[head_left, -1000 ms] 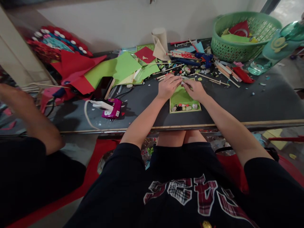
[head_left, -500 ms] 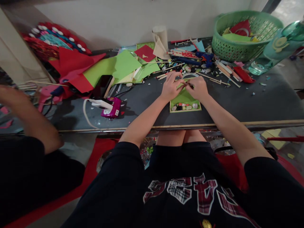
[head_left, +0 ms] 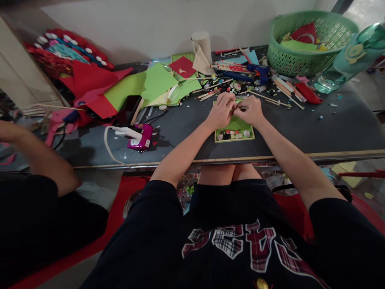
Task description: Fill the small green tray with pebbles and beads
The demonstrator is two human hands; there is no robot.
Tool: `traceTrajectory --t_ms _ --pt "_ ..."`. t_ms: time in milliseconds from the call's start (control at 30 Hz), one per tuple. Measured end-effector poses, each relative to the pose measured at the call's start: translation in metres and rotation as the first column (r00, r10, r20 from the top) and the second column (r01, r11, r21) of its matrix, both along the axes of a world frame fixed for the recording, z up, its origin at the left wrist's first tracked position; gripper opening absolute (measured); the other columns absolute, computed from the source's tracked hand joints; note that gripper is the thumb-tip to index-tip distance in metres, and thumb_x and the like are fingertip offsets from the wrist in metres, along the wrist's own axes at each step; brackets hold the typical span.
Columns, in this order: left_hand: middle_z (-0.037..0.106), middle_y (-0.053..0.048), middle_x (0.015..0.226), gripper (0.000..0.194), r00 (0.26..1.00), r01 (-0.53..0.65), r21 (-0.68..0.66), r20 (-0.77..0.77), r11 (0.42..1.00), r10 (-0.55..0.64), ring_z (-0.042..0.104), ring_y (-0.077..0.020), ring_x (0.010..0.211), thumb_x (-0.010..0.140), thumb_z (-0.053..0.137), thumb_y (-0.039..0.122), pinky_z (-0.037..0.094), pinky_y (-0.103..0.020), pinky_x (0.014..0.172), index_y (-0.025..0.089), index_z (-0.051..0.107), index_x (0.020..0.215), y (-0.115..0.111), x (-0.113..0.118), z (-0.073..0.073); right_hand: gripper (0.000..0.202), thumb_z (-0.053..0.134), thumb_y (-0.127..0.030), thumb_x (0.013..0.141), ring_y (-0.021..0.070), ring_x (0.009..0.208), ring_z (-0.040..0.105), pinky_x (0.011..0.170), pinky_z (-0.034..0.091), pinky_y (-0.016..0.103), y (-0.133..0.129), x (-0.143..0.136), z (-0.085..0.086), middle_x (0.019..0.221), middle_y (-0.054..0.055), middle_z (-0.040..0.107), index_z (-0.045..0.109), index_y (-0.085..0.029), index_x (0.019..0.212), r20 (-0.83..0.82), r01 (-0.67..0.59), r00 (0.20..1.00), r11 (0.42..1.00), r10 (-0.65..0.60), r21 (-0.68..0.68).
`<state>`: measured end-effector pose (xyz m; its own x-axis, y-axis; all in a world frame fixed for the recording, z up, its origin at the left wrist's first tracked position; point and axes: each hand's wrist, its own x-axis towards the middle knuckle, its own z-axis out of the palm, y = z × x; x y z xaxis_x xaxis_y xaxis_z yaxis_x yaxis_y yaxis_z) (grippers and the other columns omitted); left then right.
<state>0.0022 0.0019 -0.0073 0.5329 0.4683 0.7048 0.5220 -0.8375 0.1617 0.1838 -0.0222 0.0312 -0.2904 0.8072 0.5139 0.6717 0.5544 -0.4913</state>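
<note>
In front of me, a long dark-grey table (head_left: 337, 128) is stretching from side to side, with a green, perforated plastic basket (head_left: 288, 61) standing toward its far right. Near the front edge, a small rectangular green panel (head_left: 237, 124) with a thin pale border is lying flat. A bare left hand (head_left: 223, 110) and bare right hand (head_left: 250, 110) are leaning over its far part, fingertips bent in close together; I cannot tell whether either grip is clamping anything. Smooth multicoloured pebbles (head_left: 239, 136) are lining the panel's near edge. That row is looking finished, I judge; the far part is probably needing more work.
</note>
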Motion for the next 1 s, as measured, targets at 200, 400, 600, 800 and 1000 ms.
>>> traceTrajectory --t_ms 200,400,600,800,1000 --pt "0.059 -0.015 0.129 0.044 1.000 -0.017 0.014 0.004 1.000 0.017 0.055 -0.0314 0.130 0.106 0.025 0.049 0.042 -0.054 0.115 0.021 0.059 0.111 0.005 0.002 -0.005 0.040 0.057 -0.038 0.076 0.0112 0.053 0.028 0.054 0.031 0.032 0.001 -0.005 -0.001 0.050 -0.002 0.029 0.031 -0.024 0.050 -0.202 -0.013 0.979 0.999 0.004 -0.047" --pt "0.062 -0.013 0.119 0.045 0.977 -0.089 -0.046 0.189 0.995 0.096 0.059 -0.0292 0.121 0.104 0.031 0.057 0.046 -0.054 0.110 0.024 0.062 0.101 0.010 -0.006 -0.004 0.027 0.051 -0.029 0.085 0.0170 0.064 0.047 0.068 0.043 0.034 0.013 0.019 0.002 0.059 0.002 0.046 0.050 -0.021 0.058 -0.113 0.371 0.920 0.927 -0.375 -0.057" --pt "0.063 -0.011 0.110 0.049 0.910 -0.118 -0.155 0.378 0.981 0.169 0.061 -0.0251 0.108 0.097 0.041 0.070 0.055 -0.044 0.093 0.025 0.061 0.096 0.025 -0.015 -0.005 0.025 0.056 -0.033 0.090 0.0366 0.112 0.056 0.100 0.043 0.055 0.013 0.042 0.003 0.096 0.018 0.069 0.073 -0.015 0.084 0.235 0.576 0.798 0.817 -0.556 -0.025" --pt "0.064 -0.005 0.088 0.055 0.868 -0.124 -0.269 0.438 0.955 0.236 0.065 -0.0165 0.078 0.097 0.036 0.073 0.055 -0.034 0.073 0.024 0.060 0.092 0.027 -0.017 -0.006 0.029 0.060 -0.042 0.091 0.0386 0.109 0.057 0.093 0.047 0.061 0.016 0.037 -0.015 0.099 0.017 0.067 0.072 -0.016 0.087 0.127 0.499 0.846 0.854 -0.517 0.148" --pt "0.066 -0.003 0.082 0.060 0.843 -0.097 -0.309 0.480 0.946 0.243 0.064 -0.0147 0.070 0.093 0.038 0.078 0.057 -0.036 0.074 0.023 0.063 0.089 0.021 -0.013 0.000 0.028 0.055 -0.043 0.098 0.0358 0.110 0.055 0.097 0.042 0.060 0.039 0.022 -0.009 0.104 0.014 0.068 0.070 -0.020 0.090 0.149 0.319 0.931 0.941 -0.333 0.109"
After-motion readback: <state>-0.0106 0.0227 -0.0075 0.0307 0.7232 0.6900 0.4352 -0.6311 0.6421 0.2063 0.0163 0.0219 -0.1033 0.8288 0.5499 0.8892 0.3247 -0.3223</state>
